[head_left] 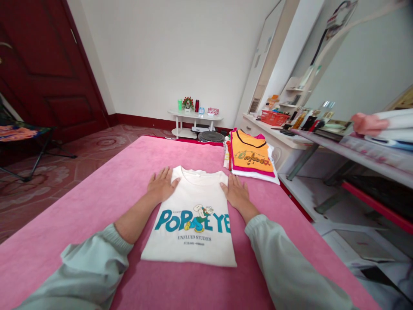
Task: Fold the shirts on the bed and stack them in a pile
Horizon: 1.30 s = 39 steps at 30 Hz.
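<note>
A white T-shirt [193, 193] with a blue-green cartoon print lies folded into a neat block, its neckline away from me. My left hand [161, 184] rests flat at its upper left edge, fingers stretched out and thumb over the cloth. At the upper right edge lies my right hand [236, 191], also flat with fingers extended. Both hands touch the shirt's sides and grip nothing. Beyond my right hand sits a stack of folded clothes [251, 150], with a yellow-orange top uppermost and magenta and white garments under it.
Everything lies on a pink-covered bed [106, 185]. At the back wall stands a small white table [193, 114] with cups and a plant. On the right are a dresser [248, 125] holding a red basket [274, 117], and a glass shelf. A folding chair [29, 142] stands left, near a dark red door [48, 64].
</note>
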### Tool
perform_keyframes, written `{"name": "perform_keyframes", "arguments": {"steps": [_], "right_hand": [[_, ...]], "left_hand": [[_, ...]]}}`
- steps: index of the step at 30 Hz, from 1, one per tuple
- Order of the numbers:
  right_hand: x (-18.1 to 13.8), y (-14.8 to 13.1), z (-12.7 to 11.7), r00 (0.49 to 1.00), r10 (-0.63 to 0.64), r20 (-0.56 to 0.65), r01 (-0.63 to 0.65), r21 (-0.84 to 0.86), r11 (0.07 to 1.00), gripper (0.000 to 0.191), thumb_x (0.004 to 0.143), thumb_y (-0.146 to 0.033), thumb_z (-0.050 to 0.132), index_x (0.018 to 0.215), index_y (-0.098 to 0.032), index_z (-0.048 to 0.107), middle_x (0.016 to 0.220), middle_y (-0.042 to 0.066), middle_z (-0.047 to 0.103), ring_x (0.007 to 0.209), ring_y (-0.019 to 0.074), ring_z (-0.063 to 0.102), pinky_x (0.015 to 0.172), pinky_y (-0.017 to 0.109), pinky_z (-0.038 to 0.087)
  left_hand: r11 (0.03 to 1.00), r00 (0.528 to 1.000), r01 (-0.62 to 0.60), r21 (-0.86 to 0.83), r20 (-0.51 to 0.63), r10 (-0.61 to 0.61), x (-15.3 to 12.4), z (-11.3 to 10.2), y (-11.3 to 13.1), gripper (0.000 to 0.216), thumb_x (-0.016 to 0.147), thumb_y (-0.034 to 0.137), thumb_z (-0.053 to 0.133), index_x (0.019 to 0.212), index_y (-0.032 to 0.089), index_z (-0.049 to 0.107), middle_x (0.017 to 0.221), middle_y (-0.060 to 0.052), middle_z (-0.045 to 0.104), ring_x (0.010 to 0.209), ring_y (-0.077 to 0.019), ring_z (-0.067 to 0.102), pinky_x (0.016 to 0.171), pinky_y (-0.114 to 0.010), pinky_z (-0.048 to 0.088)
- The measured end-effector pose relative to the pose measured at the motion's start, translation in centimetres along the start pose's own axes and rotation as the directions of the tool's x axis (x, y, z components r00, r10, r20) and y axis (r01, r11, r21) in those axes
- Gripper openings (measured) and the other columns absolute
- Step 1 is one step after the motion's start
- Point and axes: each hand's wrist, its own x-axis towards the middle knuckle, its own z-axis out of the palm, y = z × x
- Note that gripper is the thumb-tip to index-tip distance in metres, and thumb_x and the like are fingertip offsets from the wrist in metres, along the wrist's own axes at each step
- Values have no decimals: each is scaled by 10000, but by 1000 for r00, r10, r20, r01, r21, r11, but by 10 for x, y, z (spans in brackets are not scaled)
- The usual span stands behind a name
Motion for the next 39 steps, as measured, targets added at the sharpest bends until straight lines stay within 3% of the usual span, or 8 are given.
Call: {"name": "perform_keyframes", "arguments": {"steps": [5,9,12,15,18,22,30,39], "right_hand": [[-19,14,-12,999,35,21,-35,-24,999,656,955,-479,207,1479,-85,193,1554,118,135,1428,244,109,1125,517,114],[-51,-3,-23,998,43,-48,-40,73,997,692,938,-447,310,1461,-5,206,1531,195,176,1419,289,141,1131,495,129],[-82,-36,-25,972,-205,-118,227,225,947,743,936,-509,292,1478,-23,142,1548,173,115,1431,253,101,1147,434,142],[-101,-65,-21,850,-519,-89,518,318,794,743,943,-522,267,1493,-61,74,1561,124,60,1435,194,82,1154,368,160],[-98,-72,-15,787,-617,-29,600,272,753,737,938,-542,262,1492,-77,118,1559,115,73,1437,200,68,1162,401,113],[-65,-58,-9,804,-595,-10,589,150,794,802,911,-622,235,1491,-78,132,1559,116,51,1439,221,29,1160,436,69],[2,-36,-2,915,-402,-40,404,62,913,835,891,-673,189,1488,-89,168,1558,119,113,1436,227,71,1152,400,81],[11,-30,0,966,-253,-52,256,52,965,809,894,-665,200,1493,-122,156,1560,99,114,1432,207,85,1147,419,70]], "left_hand": [[998,996,14,66,83,-20,-22,-17,-4,722,915,550,105,1487,117,188,1556,-92,133,1430,-261,139,1123,-512,194],[978,994,44,202,88,-63,-51,-40,9,632,893,408,335,1416,54,364,1531,-165,200,1410,-337,177,1114,-562,162],[982,991,-109,156,-58,120,-69,-44,32,601,902,348,335,1391,2,382,1526,-195,201,1419,-310,159,1145,-473,155],[935,933,-354,-27,-72,352,-75,-29,52,617,948,410,216,1444,51,293,1540,-154,186,1424,-243,167,1145,-391,204],[910,914,-406,-86,-62,401,-69,-7,56,644,950,464,203,1465,79,241,1550,-137,147,1433,-238,115,1157,-409,162],[927,926,-370,-57,-104,363,-49,6,47,742,925,577,195,1478,82,197,1555,-139,111,1437,-251,57,1163,-421,126],[976,976,-207,-71,-87,201,6,7,28,882,873,684,129,1475,42,184,1550,-162,118,1435,-274,80,1157,-407,131],[996,996,-71,-50,-59,68,26,6,1,801,890,643,75,1484,119,194,1545,-113,193,1428,-231,154,1147,-447,139]]}}
